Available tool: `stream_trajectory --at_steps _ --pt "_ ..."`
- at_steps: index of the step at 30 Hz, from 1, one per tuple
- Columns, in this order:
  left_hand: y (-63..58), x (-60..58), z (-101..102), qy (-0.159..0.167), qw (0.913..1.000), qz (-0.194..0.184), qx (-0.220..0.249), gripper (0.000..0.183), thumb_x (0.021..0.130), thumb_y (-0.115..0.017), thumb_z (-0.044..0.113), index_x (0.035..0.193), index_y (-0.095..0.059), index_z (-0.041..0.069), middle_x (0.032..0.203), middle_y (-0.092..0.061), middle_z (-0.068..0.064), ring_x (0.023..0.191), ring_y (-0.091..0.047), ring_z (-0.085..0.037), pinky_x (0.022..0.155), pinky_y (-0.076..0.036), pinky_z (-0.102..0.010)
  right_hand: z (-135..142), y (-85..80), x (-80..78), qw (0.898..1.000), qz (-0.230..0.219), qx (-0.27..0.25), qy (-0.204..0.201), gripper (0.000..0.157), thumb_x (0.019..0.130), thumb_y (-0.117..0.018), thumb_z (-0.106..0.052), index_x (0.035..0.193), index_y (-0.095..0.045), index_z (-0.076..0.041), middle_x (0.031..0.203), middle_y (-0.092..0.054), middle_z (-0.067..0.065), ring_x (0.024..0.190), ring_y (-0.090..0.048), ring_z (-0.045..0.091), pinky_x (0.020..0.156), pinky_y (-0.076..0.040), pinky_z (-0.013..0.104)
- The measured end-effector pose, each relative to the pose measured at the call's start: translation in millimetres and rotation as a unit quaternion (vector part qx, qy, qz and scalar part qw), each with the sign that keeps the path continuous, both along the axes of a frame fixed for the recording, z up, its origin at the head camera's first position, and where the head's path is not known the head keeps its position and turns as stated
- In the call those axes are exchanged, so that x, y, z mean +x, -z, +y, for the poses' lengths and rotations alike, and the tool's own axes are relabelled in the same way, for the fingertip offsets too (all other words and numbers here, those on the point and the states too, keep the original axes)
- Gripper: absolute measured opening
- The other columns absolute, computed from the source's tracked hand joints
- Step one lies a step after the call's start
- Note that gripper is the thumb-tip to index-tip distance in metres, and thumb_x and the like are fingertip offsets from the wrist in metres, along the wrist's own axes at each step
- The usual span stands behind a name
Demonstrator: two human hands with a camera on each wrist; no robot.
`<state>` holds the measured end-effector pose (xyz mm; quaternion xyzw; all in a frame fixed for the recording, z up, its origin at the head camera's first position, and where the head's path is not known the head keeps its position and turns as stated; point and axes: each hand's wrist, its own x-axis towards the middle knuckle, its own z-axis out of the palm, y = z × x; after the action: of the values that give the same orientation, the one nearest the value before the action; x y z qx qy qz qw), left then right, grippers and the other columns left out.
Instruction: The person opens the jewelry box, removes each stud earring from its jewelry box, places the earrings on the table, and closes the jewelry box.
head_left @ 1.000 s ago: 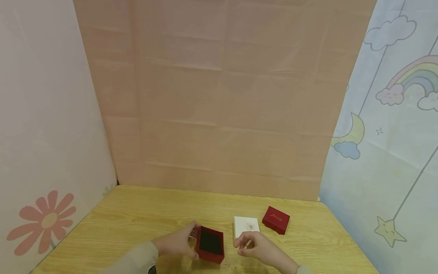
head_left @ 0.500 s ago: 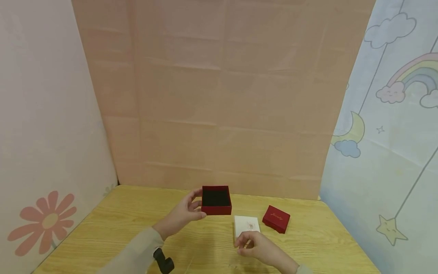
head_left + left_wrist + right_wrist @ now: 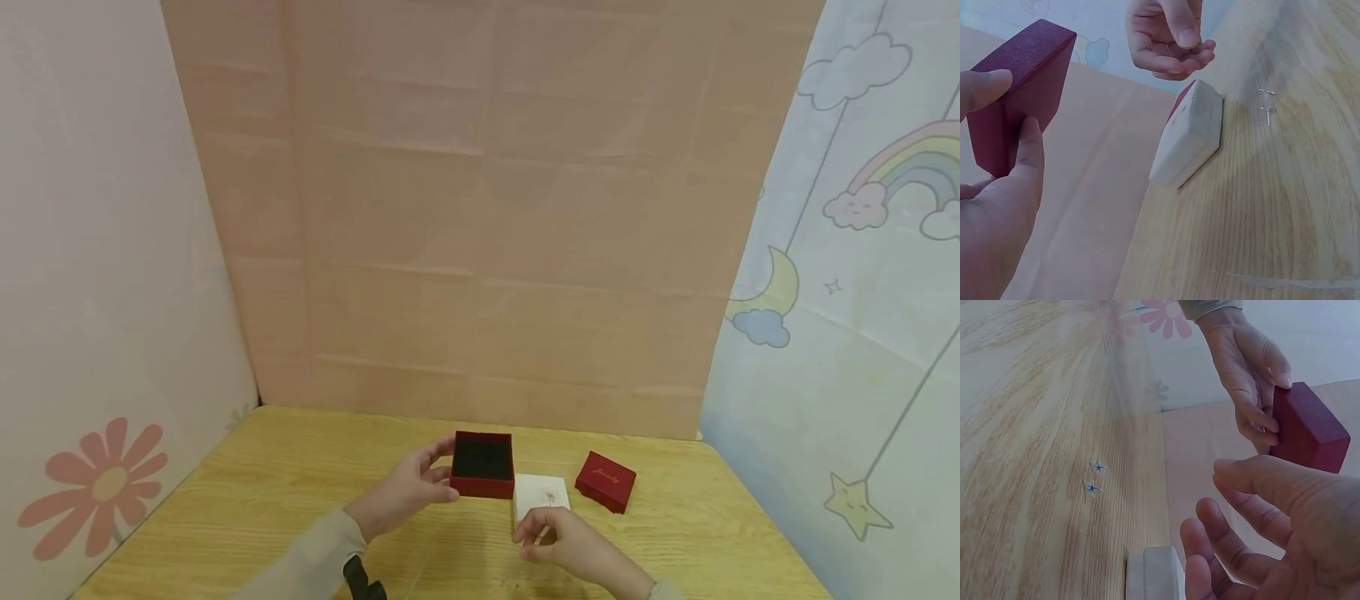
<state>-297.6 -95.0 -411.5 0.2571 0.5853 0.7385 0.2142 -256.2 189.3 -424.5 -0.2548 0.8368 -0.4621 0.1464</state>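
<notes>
Raised over the table, a red jewelry box [image 3: 482, 487] without its cover shows a black pad inside. My left hand [image 3: 401, 492] grips its left side, thumb in front and fingers behind; in the left wrist view the thumb and a finger press its outer faces. My right hand [image 3: 566, 540] hovers with loosely curled fingers beside the near edge of a white box [image 3: 534, 490], and nothing shows between them. On the wood lie two small star-shaped earrings, an upper earring [image 3: 1099, 467] and a lower earring [image 3: 1091, 488], blue in the right wrist view.
Right of the white box lies a red piece with gold lettering [image 3: 606, 479], perhaps the lid. A plain peach sheet [image 3: 480, 250] hangs behind the wooden table [image 3: 315, 450]. Patterned sheets stand at both sides.
My left hand has lifted the red box from the table, raised it forward, then brought it slightly lower and to the right. My right hand has stayed in place.
</notes>
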Motion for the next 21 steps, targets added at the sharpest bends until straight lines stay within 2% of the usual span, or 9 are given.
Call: stream_trajectory --at_steps 9,12,16,18,21 --pt "6.8 -1.5 0 0.011 0.9999 -0.007 0.009 0.081 0.086 -0.067 -0.003 0.151 -0.018 0.002 0.150 -0.026 -0.015 0.126 -0.049 -0.024 0.094 -0.049 -0.030 6 -0.1 -3.9 1.000 0.008 -0.007 -0.011 0.014 0.091 -0.066 -0.012 0.099 -0.067 -0.001 0.090 -0.062 0.002 0.079 -0.054 0.007 0.070 -0.046 0.021" --pt "6.7 -1.8 0 0.009 0.9999 -0.007 0.009 0.082 0.086 -0.067 -0.003 0.151 -0.019 0.002 0.148 -0.028 -0.014 0.126 -0.050 -0.024 0.093 -0.049 -0.030 17 -7.9 -9.4 1.000 0.025 0.002 -0.015 0.015 0.093 -0.064 -0.014 0.102 -0.066 -0.003 0.093 -0.062 0.004 0.080 -0.056 0.009 0.069 -0.047 0.022" --pt "5.8 -2.0 0 0.005 0.9999 -0.006 0.009 0.082 0.086 -0.067 -0.003 0.151 -0.018 0.002 0.148 -0.028 -0.015 0.125 -0.050 -0.024 0.092 -0.049 -0.030 42 -26.6 -24.9 0.998 0.041 0.019 -0.036 0.022 0.096 -0.059 -0.018 0.111 -0.063 -0.003 0.100 -0.064 0.012 0.085 -0.062 0.019 0.073 -0.051 0.023" --pt "5.2 -1.6 -1 0.002 0.9999 -0.007 0.008 0.082 0.086 -0.067 -0.004 0.151 -0.018 0.002 0.148 -0.028 -0.015 0.125 -0.050 -0.024 0.092 -0.049 -0.030 58 -33.9 -36.8 0.998 0.048 0.028 -0.042 0.027 0.098 -0.057 -0.019 0.118 -0.060 -0.002 0.108 -0.063 0.018 0.094 -0.063 0.023 0.079 -0.052 0.025" --pt "4.7 -0.2 -2 -0.001 1.0000 -0.009 0.005 0.081 0.086 -0.067 -0.004 0.151 -0.019 0.002 0.148 -0.028 -0.015 0.125 -0.050 -0.024 0.092 -0.049 -0.030 81 -39.1 -55.7 0.998 0.053 0.039 -0.013 0.036 0.099 -0.054 -0.022 0.129 -0.054 -0.002 0.122 -0.058 0.024 0.109 -0.060 0.031 0.087 -0.053 0.034"
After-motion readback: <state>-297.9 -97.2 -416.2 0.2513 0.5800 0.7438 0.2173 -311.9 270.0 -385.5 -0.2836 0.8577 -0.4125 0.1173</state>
